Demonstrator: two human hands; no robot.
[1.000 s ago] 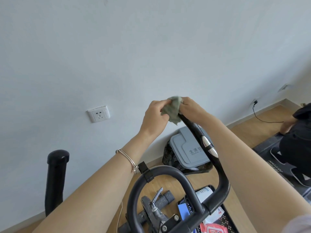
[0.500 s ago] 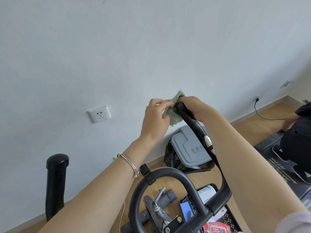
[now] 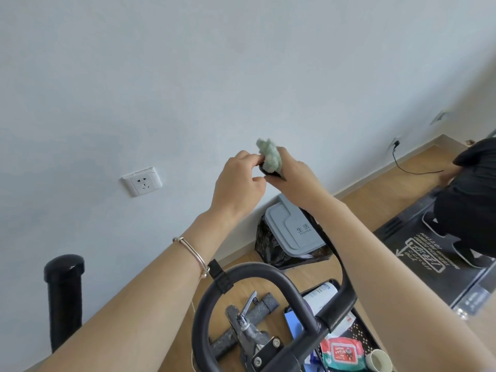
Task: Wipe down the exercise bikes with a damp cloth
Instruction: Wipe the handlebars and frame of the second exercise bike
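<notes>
Head view only.

Cloth (image 3: 269, 157): pale green, nubby terry texture. It is bunched into a lump on the upper end of the bike's right handlebar (image 3: 347, 294), in front of the white wall.

Right hand (image 3: 294, 179): the fingers are curled round the cloth and the bar tip under it. A sliver of black tip is seen below the cloth.

Left hand (image 3: 239, 181): the fingers are curled and the cloth's near edge is pinched by the fingertips. A thin silver bangle (image 3: 193, 253) is worn on that wrist.

Handlebar: matte black curved tube, clamped at bottom centre. A second black loop (image 3: 241, 272) is bent across the foreground. A black cylindrical post (image 3: 64, 296) with a rounded cap is seen lower left.

Wall outlet (image 3: 141, 181): white, square plate.

Bin lid (image 3: 292, 226): grey plastic with rounded corners, over a glossy black bag. It is set against the wall on the wooden floor (image 3: 375, 200).

Black perforated tray (image 3: 361, 331): a wipes pack (image 3: 341, 353) and a pale cup (image 3: 378, 361) are held in it.

A person in black (image 3: 469, 205) is seen low at right, on a dark printed mat (image 3: 418, 253).
</notes>
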